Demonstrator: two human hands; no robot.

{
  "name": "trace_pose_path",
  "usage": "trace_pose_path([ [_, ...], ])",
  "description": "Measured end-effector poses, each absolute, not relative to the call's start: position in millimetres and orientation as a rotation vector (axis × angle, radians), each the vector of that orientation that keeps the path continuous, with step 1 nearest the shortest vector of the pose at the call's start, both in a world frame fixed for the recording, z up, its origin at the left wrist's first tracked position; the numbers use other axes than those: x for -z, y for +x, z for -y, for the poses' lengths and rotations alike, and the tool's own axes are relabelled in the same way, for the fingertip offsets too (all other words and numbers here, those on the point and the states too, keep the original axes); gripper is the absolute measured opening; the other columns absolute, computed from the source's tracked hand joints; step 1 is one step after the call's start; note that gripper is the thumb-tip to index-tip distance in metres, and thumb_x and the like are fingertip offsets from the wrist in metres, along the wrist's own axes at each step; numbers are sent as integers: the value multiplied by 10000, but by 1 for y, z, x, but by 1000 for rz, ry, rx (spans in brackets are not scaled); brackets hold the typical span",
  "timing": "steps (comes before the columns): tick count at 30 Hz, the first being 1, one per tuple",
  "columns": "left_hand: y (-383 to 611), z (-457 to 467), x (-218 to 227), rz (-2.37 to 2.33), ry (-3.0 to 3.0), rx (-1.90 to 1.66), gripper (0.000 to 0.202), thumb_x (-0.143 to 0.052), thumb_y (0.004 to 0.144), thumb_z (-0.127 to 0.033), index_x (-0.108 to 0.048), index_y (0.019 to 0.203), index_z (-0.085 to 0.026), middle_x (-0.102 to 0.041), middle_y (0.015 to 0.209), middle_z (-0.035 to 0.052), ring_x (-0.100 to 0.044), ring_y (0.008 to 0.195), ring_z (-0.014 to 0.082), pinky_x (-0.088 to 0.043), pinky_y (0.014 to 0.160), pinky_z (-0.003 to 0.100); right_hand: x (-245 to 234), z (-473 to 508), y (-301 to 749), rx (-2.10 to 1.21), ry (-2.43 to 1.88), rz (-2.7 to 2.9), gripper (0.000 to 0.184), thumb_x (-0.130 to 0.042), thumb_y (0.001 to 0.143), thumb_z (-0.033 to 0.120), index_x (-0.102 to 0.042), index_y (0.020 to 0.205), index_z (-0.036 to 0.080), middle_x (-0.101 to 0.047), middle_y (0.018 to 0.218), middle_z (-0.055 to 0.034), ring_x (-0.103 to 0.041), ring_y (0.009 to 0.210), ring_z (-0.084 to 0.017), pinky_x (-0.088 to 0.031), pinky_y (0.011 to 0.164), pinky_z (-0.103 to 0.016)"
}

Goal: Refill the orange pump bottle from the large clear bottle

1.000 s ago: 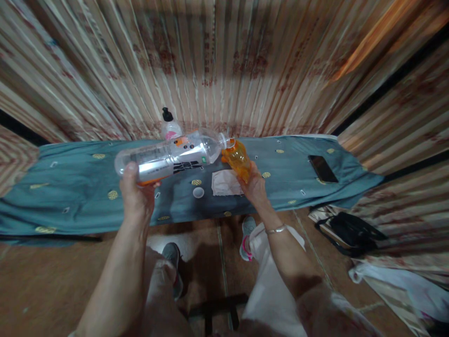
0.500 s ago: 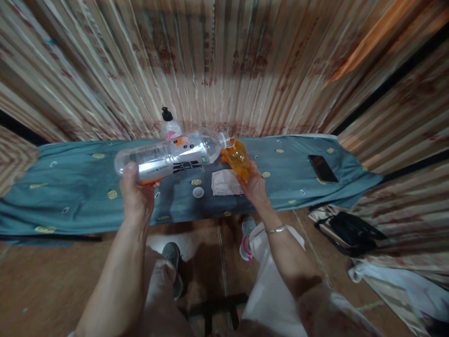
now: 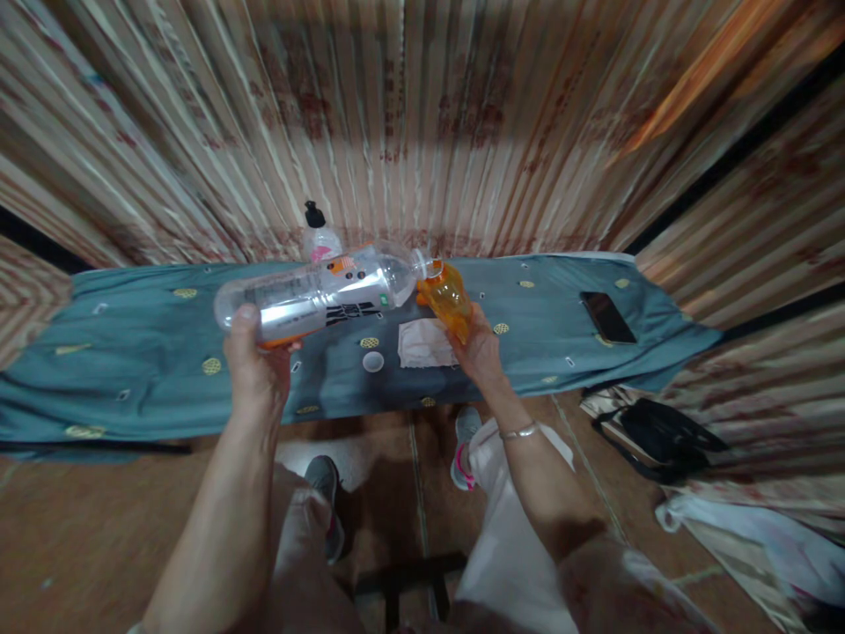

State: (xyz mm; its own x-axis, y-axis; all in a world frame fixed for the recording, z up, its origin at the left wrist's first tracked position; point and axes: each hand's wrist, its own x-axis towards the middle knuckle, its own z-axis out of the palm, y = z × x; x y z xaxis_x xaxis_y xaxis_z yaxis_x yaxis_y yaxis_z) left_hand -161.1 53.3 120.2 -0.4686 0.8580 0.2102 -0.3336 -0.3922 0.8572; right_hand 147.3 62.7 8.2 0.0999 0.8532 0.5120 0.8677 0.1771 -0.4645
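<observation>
My left hand [image 3: 254,357] is wrapped round the base end of a large clear plastic bottle [image 3: 310,299] with a silver and orange label. The bottle lies nearly level in the air, its open neck pointing right. At that neck is the mouth of a small orange see-through bottle [image 3: 447,298], tilted, with my right hand [image 3: 476,345] closed round its lower end. The two mouths meet or nearly meet; I cannot tell whether liquid passes between them. Below them on the cloth are a small white cap [image 3: 373,362] and a folded pale tissue [image 3: 426,343].
A teal patterned cloth [image 3: 151,352] covers the long narrow table. A pump bottle [image 3: 322,238] with a black top stands at the back, and a dark phone [image 3: 607,317] lies at the right. Striped curtains [image 3: 422,123] hang behind. A black bag [image 3: 666,436] rests at lower right.
</observation>
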Motion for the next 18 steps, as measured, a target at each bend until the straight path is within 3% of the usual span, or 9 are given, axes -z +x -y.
trace_pose_path([
  [18,-161,-52,-120,-1007,881,-1933,559,-829,557,-658,-702,779,-161,-697,881,65,-615,674,153,-409,403,165,-11,-62,146,-38,-1663,1699,605,-572,964,311,-392,1498,90,-631,1408,-258,-632,1294,-343,-558,1066,-551],
])
